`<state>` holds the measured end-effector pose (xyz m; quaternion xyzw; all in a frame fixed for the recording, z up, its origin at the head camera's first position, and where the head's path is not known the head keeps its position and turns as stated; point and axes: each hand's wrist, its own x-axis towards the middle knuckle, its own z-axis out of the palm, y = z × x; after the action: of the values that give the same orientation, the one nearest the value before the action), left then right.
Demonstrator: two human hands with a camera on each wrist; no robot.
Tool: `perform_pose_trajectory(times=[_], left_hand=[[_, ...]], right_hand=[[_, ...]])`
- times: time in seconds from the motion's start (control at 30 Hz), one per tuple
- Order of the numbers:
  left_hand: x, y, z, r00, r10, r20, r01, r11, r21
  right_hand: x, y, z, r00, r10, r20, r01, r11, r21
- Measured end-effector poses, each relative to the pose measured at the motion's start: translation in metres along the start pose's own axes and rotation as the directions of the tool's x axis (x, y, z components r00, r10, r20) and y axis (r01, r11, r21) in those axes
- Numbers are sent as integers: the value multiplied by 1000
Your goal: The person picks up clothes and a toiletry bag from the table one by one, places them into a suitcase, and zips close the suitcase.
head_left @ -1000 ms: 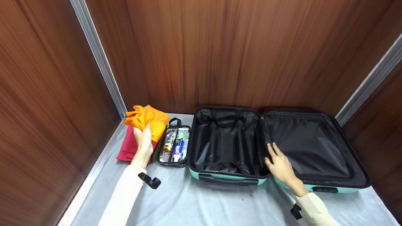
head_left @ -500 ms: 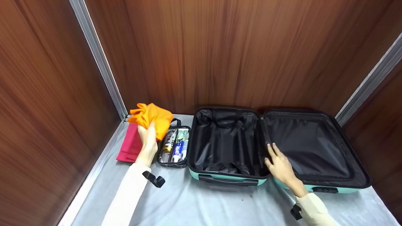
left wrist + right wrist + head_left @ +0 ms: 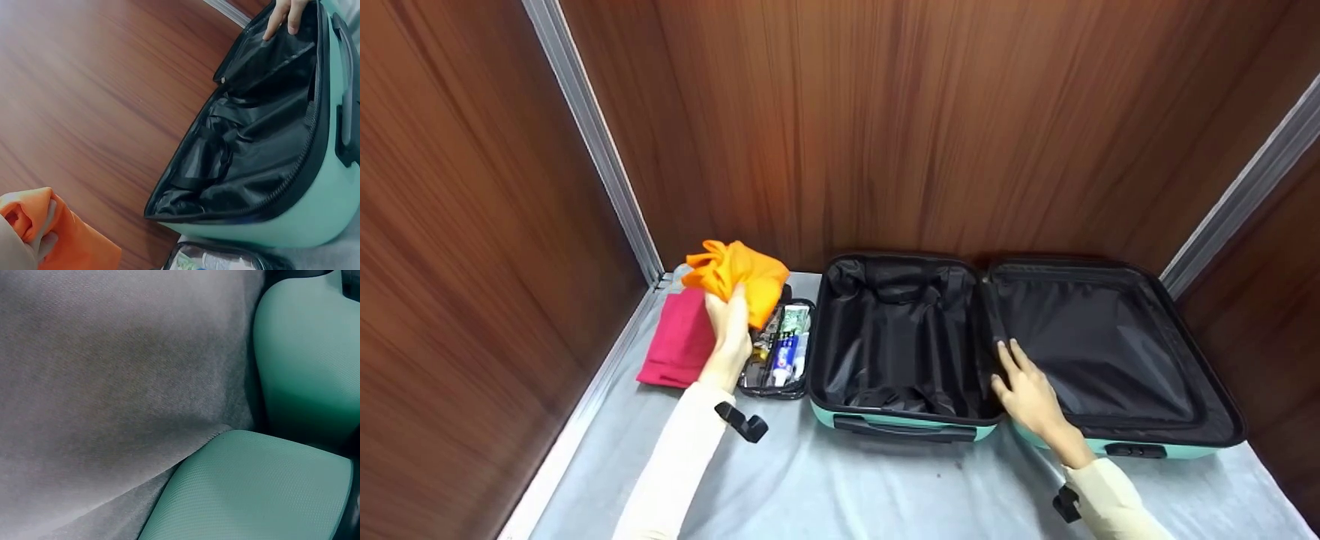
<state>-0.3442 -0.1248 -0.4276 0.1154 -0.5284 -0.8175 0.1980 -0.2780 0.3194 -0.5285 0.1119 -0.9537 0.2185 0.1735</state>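
Observation:
In the head view my left hand (image 3: 730, 322) grips a bunched orange cloth (image 3: 750, 277), held up over the gap between a folded red cloth (image 3: 679, 341) and a clear toiletry bag (image 3: 787, 391). The left wrist view also has the orange cloth (image 3: 79, 242) at its lower left, with fingers curled round it. A mint-green suitcase (image 3: 821, 411) lies spread open, its black-lined halves side by side. My right hand (image 3: 1030, 397) rests with fingers extended on the inner edge where the halves meet. The right wrist view catches only the suitcase's green shell (image 3: 264, 484) and grey fabric.
A toothpaste tube (image 3: 785, 360) and other small items show through the toiletry bag. Wood-grain panels (image 3: 885, 127) rise behind and at both sides. Pale grey fabric (image 3: 870, 487) covers the surface beneath everything.
My left hand has lifted the orange cloth off the red cloth and carried it rightward, partly covering the toiletry bag from view. The right hand stays in place.

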Motion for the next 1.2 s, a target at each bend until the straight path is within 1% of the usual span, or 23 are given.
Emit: perform_pose_trajectory(times=[0.27, 0.53, 0.67, 0.83, 0.9, 1.1, 1.2], left_hand=[[-5, 1, 20, 1000, -11, 23, 11, 1000, -24], [-9, -1, 38, 1000, -12, 20, 14, 996, -93], [-10, 0, 48, 1000, -7, 8, 7, 996, -86], [-12, -1, 58, 1000, 11, 11, -10, 997, -81], [-14, -2, 62, 1000, 12, 21, -10, 996, -94], [-19, -6, 72, 999, 2, 54, 2, 997, -79], [-21, -8, 78, 999, 5, 54, -2, 997, -71]], right_hand=[[-1, 1, 0, 1000, 3, -2, -3, 1000, 3], [-1, 2, 0, 1000, 17, 15, -17, 1000, 8], [-2, 2, 0, 999, 25, 23, -25, 1000, 13], [-2, 2, 0, 1000, 22, 16, -23, 1000, 14], [-2, 2, 1, 1000, 18, 9, -18, 1000, 14], [-3, 2, 3, 1000, 4, 7, -4, 1000, 13], [-2, 3, 2, 1000, -1, 8, 1, 1000, 13]])
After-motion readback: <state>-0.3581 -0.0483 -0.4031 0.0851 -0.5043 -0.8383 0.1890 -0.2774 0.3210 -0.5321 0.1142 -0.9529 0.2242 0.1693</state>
